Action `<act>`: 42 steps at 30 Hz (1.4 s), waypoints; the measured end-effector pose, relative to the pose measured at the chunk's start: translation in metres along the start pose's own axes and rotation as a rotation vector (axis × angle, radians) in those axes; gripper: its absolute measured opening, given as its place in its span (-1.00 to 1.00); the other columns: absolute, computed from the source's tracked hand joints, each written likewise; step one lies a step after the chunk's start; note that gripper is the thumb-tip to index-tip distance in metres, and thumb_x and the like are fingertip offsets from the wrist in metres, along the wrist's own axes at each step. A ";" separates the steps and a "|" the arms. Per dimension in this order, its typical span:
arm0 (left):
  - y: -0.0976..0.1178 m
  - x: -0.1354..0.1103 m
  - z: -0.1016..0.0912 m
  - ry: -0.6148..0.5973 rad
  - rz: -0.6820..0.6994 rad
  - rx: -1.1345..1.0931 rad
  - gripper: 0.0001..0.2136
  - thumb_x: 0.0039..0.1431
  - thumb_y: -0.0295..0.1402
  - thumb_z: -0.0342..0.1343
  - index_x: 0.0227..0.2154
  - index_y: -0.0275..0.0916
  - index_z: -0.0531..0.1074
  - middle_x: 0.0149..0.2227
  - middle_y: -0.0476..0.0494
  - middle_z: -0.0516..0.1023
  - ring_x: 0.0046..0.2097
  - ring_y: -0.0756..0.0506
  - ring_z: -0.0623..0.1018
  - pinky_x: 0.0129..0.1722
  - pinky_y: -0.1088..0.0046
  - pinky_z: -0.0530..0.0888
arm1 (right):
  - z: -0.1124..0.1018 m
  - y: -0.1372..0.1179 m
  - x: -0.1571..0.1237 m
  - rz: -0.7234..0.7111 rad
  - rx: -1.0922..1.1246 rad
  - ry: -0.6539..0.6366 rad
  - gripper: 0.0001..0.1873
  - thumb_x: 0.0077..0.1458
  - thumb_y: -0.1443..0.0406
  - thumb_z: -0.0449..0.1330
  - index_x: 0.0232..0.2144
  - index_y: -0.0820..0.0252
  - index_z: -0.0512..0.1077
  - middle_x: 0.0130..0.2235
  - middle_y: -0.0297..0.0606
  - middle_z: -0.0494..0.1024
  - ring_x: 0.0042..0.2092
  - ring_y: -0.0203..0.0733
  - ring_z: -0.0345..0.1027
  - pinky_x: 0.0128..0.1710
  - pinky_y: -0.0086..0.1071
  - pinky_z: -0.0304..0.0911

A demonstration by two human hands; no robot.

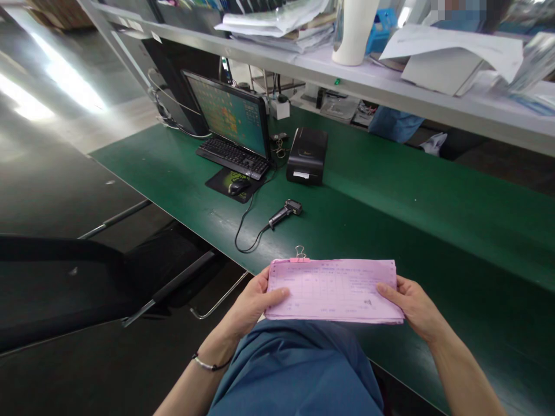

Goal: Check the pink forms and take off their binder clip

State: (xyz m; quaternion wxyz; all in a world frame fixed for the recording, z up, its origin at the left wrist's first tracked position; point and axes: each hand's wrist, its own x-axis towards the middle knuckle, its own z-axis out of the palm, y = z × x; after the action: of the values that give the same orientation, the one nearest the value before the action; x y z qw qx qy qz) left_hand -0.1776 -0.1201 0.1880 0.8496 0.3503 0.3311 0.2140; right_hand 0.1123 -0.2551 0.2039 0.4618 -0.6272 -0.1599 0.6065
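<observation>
Forms (333,289), clipped at 12 o'clock, pinched by left hand (255,300) and right hand (411,306); loose grip could let sheets slide toward 6 o'clock

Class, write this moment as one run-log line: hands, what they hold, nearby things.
left hand: grips pink form stack | right hand: grips same stack | binder clip: top edge | barcode scanner: on green bench

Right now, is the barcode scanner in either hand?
No, the barcode scanner lies on the green table, while both hands grip the pink paper stack.
</observation>
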 end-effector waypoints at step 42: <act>0.001 0.002 -0.012 0.118 -0.130 0.192 -0.37 -0.15 -0.41 0.39 0.04 -0.32 0.33 -0.29 -0.18 0.60 -0.33 -0.08 0.56 -0.30 0.53 0.53 | -0.004 0.003 -0.013 -0.218 -0.020 -0.138 -0.53 -0.01 0.23 0.30 -0.02 0.14 0.38 -0.10 -0.16 0.57 -0.15 -0.15 0.48 -0.19 -0.33 0.42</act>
State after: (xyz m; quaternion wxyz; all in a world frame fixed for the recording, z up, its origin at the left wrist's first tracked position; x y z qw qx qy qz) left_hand -0.1845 -0.1130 0.1816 0.8034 0.3945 0.4214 0.1460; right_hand 0.1125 -0.2680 0.2093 0.5068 -0.5675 -0.2645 0.5926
